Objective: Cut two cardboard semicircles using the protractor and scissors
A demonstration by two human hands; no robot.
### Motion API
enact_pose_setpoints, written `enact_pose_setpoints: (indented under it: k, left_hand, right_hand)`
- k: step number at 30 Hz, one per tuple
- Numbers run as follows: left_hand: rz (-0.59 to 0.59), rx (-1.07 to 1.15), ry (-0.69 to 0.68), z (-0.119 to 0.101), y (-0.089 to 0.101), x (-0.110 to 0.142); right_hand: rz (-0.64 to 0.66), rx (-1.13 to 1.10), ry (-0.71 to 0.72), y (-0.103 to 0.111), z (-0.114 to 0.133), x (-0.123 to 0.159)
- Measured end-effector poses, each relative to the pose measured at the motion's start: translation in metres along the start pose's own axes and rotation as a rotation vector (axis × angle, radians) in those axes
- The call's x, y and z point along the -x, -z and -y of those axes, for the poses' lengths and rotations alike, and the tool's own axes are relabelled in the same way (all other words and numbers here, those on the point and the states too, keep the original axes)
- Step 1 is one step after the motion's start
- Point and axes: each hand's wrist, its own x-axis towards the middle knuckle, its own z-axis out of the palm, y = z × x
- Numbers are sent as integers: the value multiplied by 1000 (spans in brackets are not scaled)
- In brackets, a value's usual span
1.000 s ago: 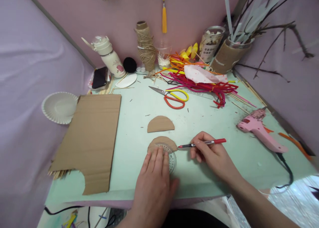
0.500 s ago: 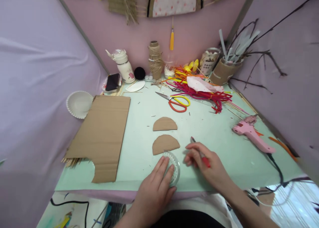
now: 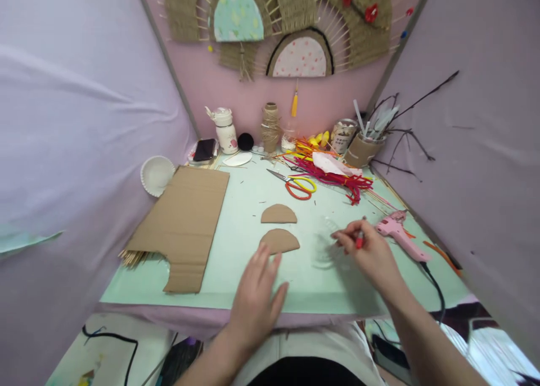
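Note:
My left hand is open, fingers spread, its fingertips at the lower left edge of a half-round piece of cardboard. A second cardboard half-round lies just beyond it, flat on the pale green table. My right hand is closed on a pen with a red end, tucked in the palm. Between its thumb and fingertips it also pinches a clear protractor, which is blurred and see-through.
A large cardboard sheet lies at left over thin sticks. Scissors with yellow and red handles lie farther back. A pink glue gun rests at right. Pipe cleaners, a bottle and twine stand or lie along the back.
The pen turned back into my right palm, and that hand took the protractor off to the right. My left hand let go of the protractor and moved to the lower half-round. The view tilted up.

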Motion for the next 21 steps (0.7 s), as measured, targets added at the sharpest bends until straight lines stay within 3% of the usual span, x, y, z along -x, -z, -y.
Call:
enact_pose_setpoints:
  k: [3, 7, 11, 16, 21]
  left_hand:
    - [43, 16, 233, 19, 8, -21]
    - [180, 79, 307, 32, 7, -48]
    - [272, 133, 329, 32, 1, -63]
    - [281, 208, 332, 36, -6, -64]
    - [210, 283, 302, 42, -6, -60]
  right_hand:
    - [-61, 110, -39, 20, -16, -41]
    - [-121, 179, -6, 17, -22, -63]
    - [-174, 192, 87, -5, -12, -52]
    - [5, 118, 234, -35, 1, -34]
    - [126, 70, 350, -55, 14, -25]
